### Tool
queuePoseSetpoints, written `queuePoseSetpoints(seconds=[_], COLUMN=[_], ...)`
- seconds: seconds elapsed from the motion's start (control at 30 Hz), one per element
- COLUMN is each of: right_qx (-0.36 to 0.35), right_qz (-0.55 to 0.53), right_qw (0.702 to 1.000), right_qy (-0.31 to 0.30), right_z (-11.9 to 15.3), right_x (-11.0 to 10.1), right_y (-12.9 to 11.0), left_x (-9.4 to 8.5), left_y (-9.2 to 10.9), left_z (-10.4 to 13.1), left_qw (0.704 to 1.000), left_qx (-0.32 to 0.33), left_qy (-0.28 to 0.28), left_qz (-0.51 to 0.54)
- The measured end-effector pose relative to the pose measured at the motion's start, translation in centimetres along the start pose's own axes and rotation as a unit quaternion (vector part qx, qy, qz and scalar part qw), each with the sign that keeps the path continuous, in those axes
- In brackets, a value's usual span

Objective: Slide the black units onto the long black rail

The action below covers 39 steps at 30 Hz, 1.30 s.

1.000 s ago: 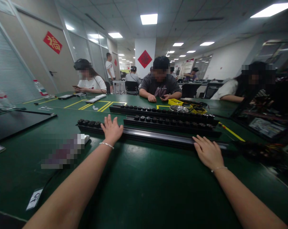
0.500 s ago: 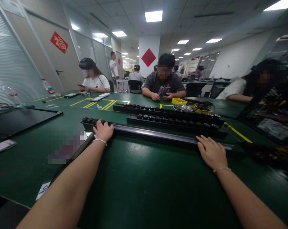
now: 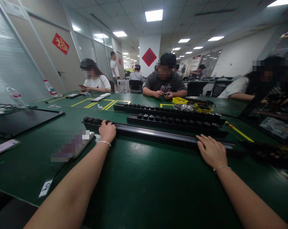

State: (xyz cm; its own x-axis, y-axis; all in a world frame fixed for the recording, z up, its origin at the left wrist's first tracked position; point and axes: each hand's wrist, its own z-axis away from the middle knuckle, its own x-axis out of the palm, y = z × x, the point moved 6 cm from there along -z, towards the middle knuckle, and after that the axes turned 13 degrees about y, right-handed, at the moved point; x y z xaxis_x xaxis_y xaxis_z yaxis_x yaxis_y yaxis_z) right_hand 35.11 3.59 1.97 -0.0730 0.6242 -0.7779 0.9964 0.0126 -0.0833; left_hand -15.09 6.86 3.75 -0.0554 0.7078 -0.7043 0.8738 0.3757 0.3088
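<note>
A long black rail (image 3: 146, 131) with a shiny channel lies across the table in front of me. Several small black round parts (image 3: 92, 120) sit in a row at its left end. My left hand (image 3: 107, 131) is at the rail just right of them, its fingers curled down and closed. Dark material shows behind the fingertips, but what they hold is hidden. Toward the rail's right end rests my right hand (image 3: 212, 151), fingers stretched over the near edge, touching it and grasping nothing.
Behind lie two more black rails (image 3: 177, 120) (image 3: 167, 111) with rows of round parts. Left are a phone-like slab (image 3: 83, 144), a black panel (image 3: 24, 121) and bottles (image 3: 50, 87). A yellow tray (image 3: 180, 100) stands beyond. People sit around the green table (image 3: 144, 190).
My left hand has shifted slightly right along the rail, and its fingers are more curled. My right hand stays in place. The person opposite has brought their hands closer together.
</note>
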Motion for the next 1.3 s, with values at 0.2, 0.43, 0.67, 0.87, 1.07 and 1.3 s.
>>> queuePoseSetpoints(seconds=[0.2, 0.43, 0.67, 0.87, 1.07, 1.3], right_qx=[0.059, 0.065, 0.049, 0.041, 0.029, 0.025], right_qz=[-0.008, -0.015, -0.025, -0.022, -0.019, -0.016], right_qw=[0.998, 0.998, 0.998, 0.998, 0.999, 0.999], right_qy=[0.012, -0.022, -0.038, -0.031, -0.018, -0.023], right_z=[-0.1, -0.3, -0.5, -0.4, -0.5, -0.7], right_x=[-0.6, -0.4, 0.2, 0.1, 0.1, 0.2], right_y=[-0.6, -0.3, 0.4, 0.4, 0.4, 0.5], left_x=[-0.4, -0.5, 0.1, 0.1, -0.1, -0.4], left_y=[1.2, 1.1, 0.5, 0.5, 0.7, 0.8], left_z=[1.4, 2.0, 2.0, 1.9, 2.0, 2.0], left_qw=[0.999, 0.998, 0.998, 0.999, 0.999, 0.999], left_qx=[-0.006, -0.032, -0.030, -0.023, -0.021, -0.022], left_qy=[0.026, 0.054, 0.054, 0.041, 0.028, 0.025], left_qz=[0.018, 0.023, 0.004, 0.010, 0.016, 0.019])
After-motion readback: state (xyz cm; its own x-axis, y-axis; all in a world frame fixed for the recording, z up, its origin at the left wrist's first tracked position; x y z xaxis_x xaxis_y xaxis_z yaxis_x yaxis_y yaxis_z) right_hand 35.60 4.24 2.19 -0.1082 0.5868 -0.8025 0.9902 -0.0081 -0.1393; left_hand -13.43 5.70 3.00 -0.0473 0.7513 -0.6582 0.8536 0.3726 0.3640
